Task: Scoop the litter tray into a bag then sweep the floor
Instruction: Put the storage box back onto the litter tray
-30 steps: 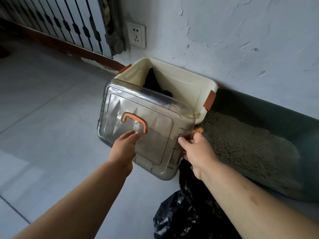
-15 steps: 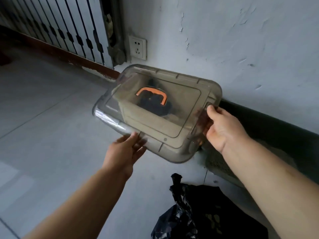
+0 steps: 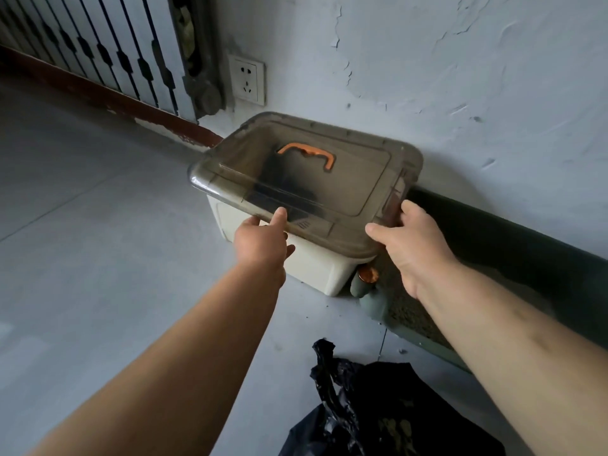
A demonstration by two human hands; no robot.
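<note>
The bottom edge crops the black bag; a forearm hides part of the litter tray.

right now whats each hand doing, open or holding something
Left hand: pinches the front edge of the box lid, thumb on top.
Right hand: grips the box lid at its right front corner.

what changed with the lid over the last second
The smoky clear lid, held tilted upright in front of the open cream box a second ago, has swung flat and come down onto the box, covering it. The left hand shifted from the orange handle to the lid's near edge. The right hand keeps hold of its right edge. The litter tray and black bag stayed on the floor.
</note>
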